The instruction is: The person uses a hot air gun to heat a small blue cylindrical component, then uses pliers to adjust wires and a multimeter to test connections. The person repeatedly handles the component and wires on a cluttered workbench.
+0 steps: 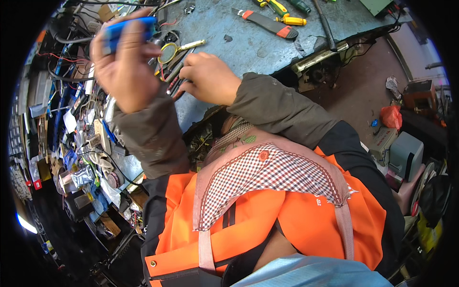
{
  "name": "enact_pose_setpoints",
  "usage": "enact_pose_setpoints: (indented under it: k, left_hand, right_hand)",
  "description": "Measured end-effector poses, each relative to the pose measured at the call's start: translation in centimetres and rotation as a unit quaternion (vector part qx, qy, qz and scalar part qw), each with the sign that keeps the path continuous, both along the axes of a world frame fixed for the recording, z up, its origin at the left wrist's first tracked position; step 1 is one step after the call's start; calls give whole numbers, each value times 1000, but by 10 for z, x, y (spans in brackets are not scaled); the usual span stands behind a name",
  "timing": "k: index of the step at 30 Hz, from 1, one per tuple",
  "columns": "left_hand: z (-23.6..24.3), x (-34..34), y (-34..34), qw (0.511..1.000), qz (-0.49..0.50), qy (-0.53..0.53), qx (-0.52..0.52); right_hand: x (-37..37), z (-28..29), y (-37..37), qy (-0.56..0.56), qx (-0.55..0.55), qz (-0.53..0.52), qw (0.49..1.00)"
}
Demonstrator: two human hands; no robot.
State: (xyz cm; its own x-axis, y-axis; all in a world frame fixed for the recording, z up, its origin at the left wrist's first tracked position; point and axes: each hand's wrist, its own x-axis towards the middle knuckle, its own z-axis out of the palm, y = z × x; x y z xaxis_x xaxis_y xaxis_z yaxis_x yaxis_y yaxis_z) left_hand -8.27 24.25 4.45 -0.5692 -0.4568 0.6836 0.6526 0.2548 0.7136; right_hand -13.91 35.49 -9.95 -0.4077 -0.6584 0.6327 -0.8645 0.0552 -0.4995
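Observation:
Raised over the far left of the bench, my left hand (128, 71) is smeared by motion. Its fingers grip a small flat blue object (113, 35) whose kind is too blurred to tell. My right hand (208, 76) is lower, close to the bench's near edge, its fingers curled at a bunch of slim tools (175, 69). Whatever those fingers may hold is hidden. Between the two hands lies a magnifying glass (168, 53) with a yellow rim and a pale handle.
On the worn blue benchtop (229, 28) lie a red and dark grey knife (267, 24), a yellow-handled screwdriver (291, 20) and a black rod-like tool (325, 26). Cables and small parts crowd the left side. A red plastic bag (391, 117) and boxes stand on the floor at right.

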Motion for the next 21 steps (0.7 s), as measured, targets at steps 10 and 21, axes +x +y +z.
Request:
enact_pose_setpoints:
  k: [10, 21]
  left_hand:
    - [-120, -50, 34, 958, 8, -201, -205]
    - [-129, -52, 29, 910, -28, -282, -302]
  right_hand:
    - [-36, 21, 121, -67, -139, -126, 980]
    - [-135, 30, 162, -57, -99, -283, 952]
